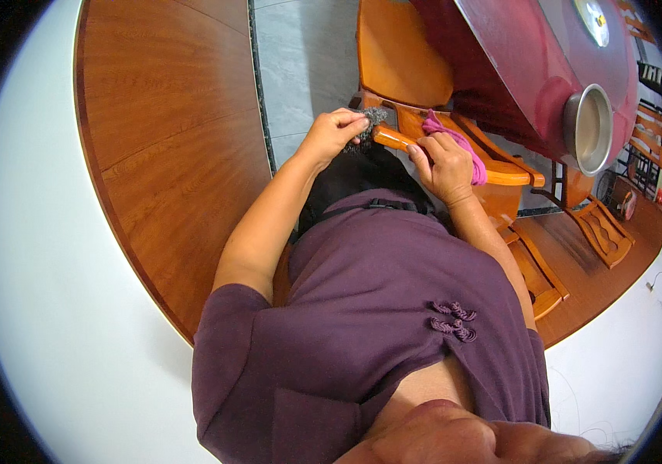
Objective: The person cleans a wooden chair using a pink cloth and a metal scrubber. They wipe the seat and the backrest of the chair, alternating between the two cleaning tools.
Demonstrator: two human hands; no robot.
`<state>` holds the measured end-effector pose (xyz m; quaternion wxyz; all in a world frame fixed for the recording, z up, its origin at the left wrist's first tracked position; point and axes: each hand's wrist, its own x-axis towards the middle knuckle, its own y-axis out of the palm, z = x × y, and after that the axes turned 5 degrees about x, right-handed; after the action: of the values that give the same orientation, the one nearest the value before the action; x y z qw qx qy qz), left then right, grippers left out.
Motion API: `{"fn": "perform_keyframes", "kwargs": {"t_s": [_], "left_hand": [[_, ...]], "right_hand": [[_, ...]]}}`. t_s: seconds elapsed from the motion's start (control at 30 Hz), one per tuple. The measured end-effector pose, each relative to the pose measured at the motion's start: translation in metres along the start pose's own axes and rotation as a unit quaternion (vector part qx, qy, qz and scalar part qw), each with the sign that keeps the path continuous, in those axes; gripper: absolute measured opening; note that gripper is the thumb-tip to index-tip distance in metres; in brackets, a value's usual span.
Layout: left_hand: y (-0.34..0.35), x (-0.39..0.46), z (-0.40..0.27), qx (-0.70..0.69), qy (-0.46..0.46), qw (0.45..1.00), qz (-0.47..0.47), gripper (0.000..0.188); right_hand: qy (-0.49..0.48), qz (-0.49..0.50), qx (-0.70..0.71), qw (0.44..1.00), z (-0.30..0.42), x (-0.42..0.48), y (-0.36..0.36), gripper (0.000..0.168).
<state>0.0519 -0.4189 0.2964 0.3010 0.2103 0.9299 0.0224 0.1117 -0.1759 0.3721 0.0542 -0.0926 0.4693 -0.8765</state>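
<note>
My left hand (336, 133) pinches a dark grey, curly scouring pad (370, 123), apparently steel wool. The pad is beside the rounded end of the top rail (390, 138) of a wooden chair; I cannot tell whether they touch. My right hand (444, 165) grips that glossy orange-brown rail, thumb on the near side. A pink cloth (463, 145) hangs over the rail next to my right hand, partly hidden by it. Past the rail is the chair's broad, smooth wooden seat (403, 52).
A round table with a dark red cover (531, 55) stands at the upper right, a metal bowl (592, 130) near its edge. More wooden chairs (603, 232) stand to the right. Brown wood panelling (180, 145) runs along the left, beside grey floor tiles (284, 75).
</note>
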Motion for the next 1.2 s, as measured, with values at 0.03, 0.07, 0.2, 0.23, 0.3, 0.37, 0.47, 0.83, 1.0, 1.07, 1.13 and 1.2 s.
{"fn": "perform_keyframes", "kwargs": {"t_s": [0.03,0.07,0.2,0.23,0.3,0.37,0.47,0.83,1.0,1.07,1.13,1.2], "left_hand": [[0.001,-0.008,-0.008,-0.006,0.012,1.0,0.0,0.024],[0.002,-0.015,-0.014,-0.012,0.024,1.0,0.001,0.024],[0.0,0.014,0.016,0.026,0.008,0.999,-0.023,0.025],[-0.001,0.027,0.03,0.038,-0.028,0.998,-0.03,0.026],[-0.001,0.047,0.042,0.059,-0.097,0.992,-0.047,0.027],[-0.005,0.051,0.042,0.068,-0.077,0.994,-0.025,0.027],[-0.007,0.03,-0.002,0.098,-0.009,0.995,0.032,0.027],[-0.016,0.054,-0.012,0.244,-0.015,0.966,0.089,0.026],[-0.014,0.039,-0.047,0.189,0.043,0.969,0.152,0.028],[-0.014,0.05,-0.031,0.25,0.028,0.958,0.135,0.028],[-0.015,0.069,-0.014,0.359,-0.002,0.928,0.099,0.026],[-0.006,0.073,-0.009,0.485,0.046,0.872,0.042,0.021]], "right_hand": [[0.0,-0.001,0.0,1.0,0.001,0.001,-0.001,0.026],[0.0,-0.003,-0.001,1.0,0.003,0.002,-0.002,0.026],[-0.019,-0.008,-0.003,1.0,0.005,0.004,-0.002,0.026],[-0.02,-0.009,-0.004,1.0,0.005,0.004,-0.002,0.026],[-0.022,-0.011,-0.006,1.0,0.004,0.004,-0.001,0.026],[-0.024,-0.011,-0.009,1.0,0.001,0.004,0.001,0.026],[-0.022,-0.021,-0.014,0.999,-0.001,0.002,0.002,0.025],[-0.03,-0.035,-0.032,0.998,0.001,0.001,0.006,0.028],[-0.014,-0.047,-0.035,0.998,-0.003,-0.002,0.009,0.03],[-0.013,-0.042,-0.037,0.998,-0.004,0.0,0.01,0.031],[-0.009,-0.036,-0.036,0.999,-0.003,-0.001,0.009,0.032],[0.0,-0.036,-0.03,0.999,-0.002,0.001,0.006,0.033]]}}
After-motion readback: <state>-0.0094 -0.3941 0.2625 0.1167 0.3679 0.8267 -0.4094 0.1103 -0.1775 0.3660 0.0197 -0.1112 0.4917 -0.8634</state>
